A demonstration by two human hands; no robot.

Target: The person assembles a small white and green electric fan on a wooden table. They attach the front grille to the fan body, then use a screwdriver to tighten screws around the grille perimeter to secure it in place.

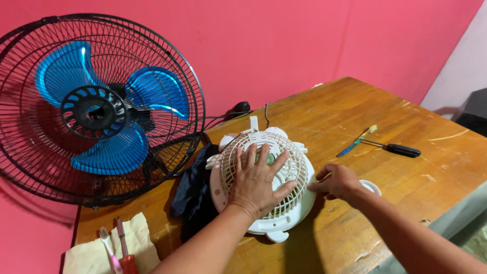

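Small white fan (264,177) lies grille-up mid wooden surface (355,111). Left hand (258,177) flat on the grille, fingers spread, not gripping. Right hand (337,181) curled at its right edge, w/ fingers hidden so can't tell what it's got. Big black fan w/ blue blades (96,106) behind-left, black-handled screwdriver (395,148) to the right.

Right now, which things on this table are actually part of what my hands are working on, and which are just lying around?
In hand:
- small white fan, lying grille up
- left hand, pressed flat on its grille
- right hand, at the fan's right edge

Lying about:
- black-handled screwdriver
- toothbrush beside it
- big black fan with blue blades
- dark cloth
- red-handled tool and pink toothbrush on paper
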